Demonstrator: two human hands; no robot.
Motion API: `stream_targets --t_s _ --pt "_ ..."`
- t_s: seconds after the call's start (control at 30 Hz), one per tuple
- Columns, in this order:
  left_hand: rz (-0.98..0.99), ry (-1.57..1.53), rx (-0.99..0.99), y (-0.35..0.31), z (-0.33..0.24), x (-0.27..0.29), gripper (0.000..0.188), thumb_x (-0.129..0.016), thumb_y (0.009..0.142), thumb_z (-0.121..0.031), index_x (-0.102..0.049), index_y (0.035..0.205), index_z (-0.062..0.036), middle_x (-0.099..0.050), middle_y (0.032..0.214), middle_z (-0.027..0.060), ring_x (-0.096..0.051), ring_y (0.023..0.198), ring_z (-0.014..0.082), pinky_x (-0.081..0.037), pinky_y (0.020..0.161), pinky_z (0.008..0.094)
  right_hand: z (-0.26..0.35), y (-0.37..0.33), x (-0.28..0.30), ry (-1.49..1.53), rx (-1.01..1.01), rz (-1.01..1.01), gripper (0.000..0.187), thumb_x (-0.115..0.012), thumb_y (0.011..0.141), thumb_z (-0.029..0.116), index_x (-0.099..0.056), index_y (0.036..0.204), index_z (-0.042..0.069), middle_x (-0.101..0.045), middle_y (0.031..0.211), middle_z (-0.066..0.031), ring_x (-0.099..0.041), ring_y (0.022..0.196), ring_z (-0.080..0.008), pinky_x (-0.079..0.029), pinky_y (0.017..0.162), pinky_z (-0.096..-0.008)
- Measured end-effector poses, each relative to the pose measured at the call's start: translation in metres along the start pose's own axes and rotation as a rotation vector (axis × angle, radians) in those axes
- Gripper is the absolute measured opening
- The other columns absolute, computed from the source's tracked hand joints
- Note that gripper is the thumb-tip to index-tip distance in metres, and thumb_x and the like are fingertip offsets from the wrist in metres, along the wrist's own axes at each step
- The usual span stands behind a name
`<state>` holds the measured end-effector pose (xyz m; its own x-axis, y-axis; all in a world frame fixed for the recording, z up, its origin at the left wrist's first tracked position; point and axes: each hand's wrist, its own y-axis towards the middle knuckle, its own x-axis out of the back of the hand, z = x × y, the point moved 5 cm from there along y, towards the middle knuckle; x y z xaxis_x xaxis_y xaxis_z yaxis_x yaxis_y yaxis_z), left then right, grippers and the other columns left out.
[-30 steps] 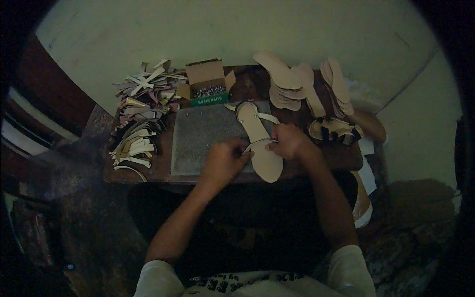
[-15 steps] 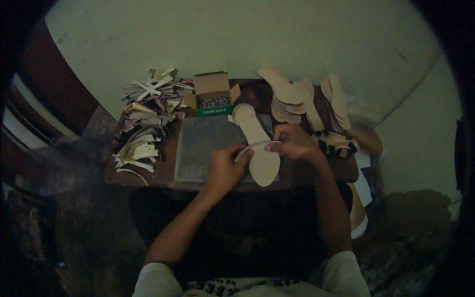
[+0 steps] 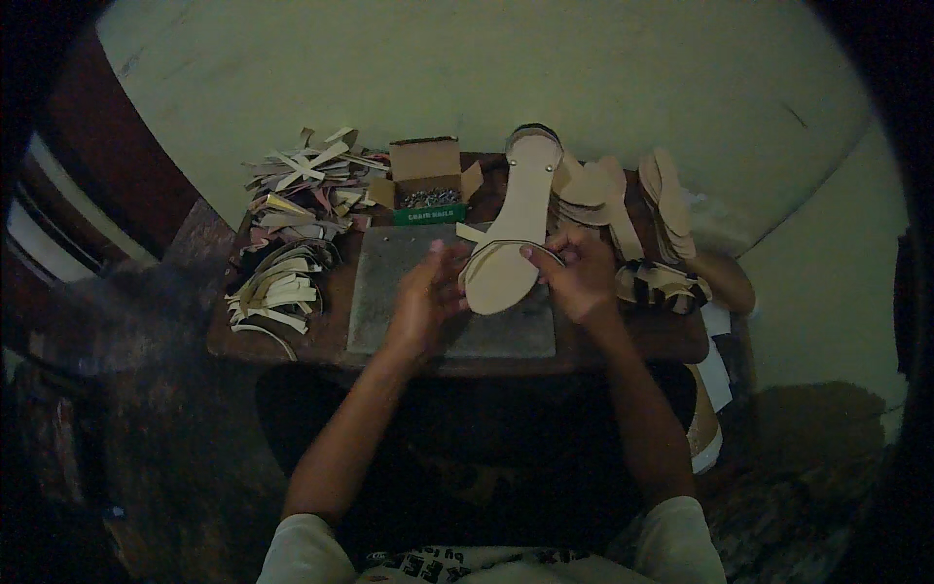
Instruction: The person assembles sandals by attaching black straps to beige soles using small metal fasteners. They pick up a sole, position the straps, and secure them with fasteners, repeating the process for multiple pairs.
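Observation:
My right hand [image 3: 581,273] pinches a beige sandal sole [image 3: 526,200] at its right edge, thumb on top beside a thin curved strap [image 3: 514,243]. The sole is raised over a grey slab [image 3: 389,302], rounded front toward me and heel away. Two nail heads show near its heel, where a dark band [image 3: 536,129] loops round. A pale strap end [image 3: 470,233] sticks out on the left. My left hand [image 3: 431,295] is at the sole's left front edge, thumb and fingers apart; its fingertips are close to that edge, and whether they touch is hard to see.
A green box of nails [image 3: 430,213] stands open behind the slab. Heaps of cut strips [image 3: 277,292] cover the table's left side. Stacked soles [image 3: 666,204] lie at the right, with dark-strapped pieces [image 3: 662,286] in front. Several loose nails lie on the slab.
The sole has risen and moved away from me, its heel now higher in view. My left hand has let go of the strap and its fingers have spread; my right hand keeps its pinch.

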<state>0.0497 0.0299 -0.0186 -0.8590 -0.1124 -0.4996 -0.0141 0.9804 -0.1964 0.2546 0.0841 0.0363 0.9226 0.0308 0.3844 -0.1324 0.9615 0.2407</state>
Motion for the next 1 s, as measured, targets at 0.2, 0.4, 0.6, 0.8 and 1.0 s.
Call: stream_targets --t_s 0.2,0.4,0.6,0.8,1.0 --pt "-0.068 0.669 -0.329 -0.013 -0.023 -0.013 0.028 -0.064 0.094 -0.022 -0.068 0.111 0.0005 -0.071 0.101 0.0097 -0.066 0.093 0.0167 -0.052 0.081 0.0296 -0.002 -0.004 -0.008 0.131 0.011 0.022 0.02 -0.077 0.08 0.004 -0.057 0.082 0.002 -0.064 0.077 -0.0066 -0.061 0.065 -0.0099 -0.049 0.055 -0.0263" --pt "-0.059 0.954 -0.678 -0.02 -0.035 -0.017 0.019 -0.068 0.088 -0.011 -0.071 0.102 0.0016 -0.072 0.093 0.0156 -0.069 0.084 0.0225 -0.054 0.074 0.0319 -0.003 0.0 -0.01 0.188 -0.049 0.097 0.02 -0.078 0.077 0.002 -0.058 0.081 0.0 -0.062 0.078 -0.0072 -0.064 0.072 -0.014 -0.055 0.062 -0.0303" --pt "-0.095 1.087 -0.8 -0.027 -0.045 -0.019 0.016 -0.07 0.082 -0.005 -0.069 0.096 0.0017 -0.07 0.089 0.0187 -0.069 0.079 0.0329 -0.054 0.072 0.0369 -0.003 -0.003 -0.011 0.203 -0.036 0.145 0.02 -0.078 0.077 0.002 -0.058 0.081 0.001 -0.063 0.078 -0.0055 -0.063 0.071 -0.0122 -0.054 0.063 -0.0275" --pt "-0.219 0.947 -0.824 -0.024 -0.052 -0.008 0.02 -0.073 0.08 -0.005 -0.071 0.099 0.0002 -0.069 0.09 0.0159 -0.069 0.079 0.0267 -0.053 0.071 0.0342 0.008 -0.007 -0.017 0.185 -0.041 0.176 0.02 -0.079 0.078 0.005 -0.059 0.08 0.002 -0.064 0.077 -0.0054 -0.062 0.07 -0.0108 -0.051 0.061 -0.0269" --pt "-0.136 0.721 -0.455 -0.012 -0.032 -0.003 0.026 -0.069 0.087 -0.011 -0.069 0.11 0.0006 -0.07 0.095 0.0129 -0.066 0.085 0.017 -0.052 0.075 0.0298 0.002 -0.007 -0.019 0.267 -0.083 0.139 0.021 -0.08 0.078 0.004 -0.059 0.081 0.002 -0.065 0.079 -0.005 -0.062 0.075 -0.0108 -0.051 0.067 -0.0275"
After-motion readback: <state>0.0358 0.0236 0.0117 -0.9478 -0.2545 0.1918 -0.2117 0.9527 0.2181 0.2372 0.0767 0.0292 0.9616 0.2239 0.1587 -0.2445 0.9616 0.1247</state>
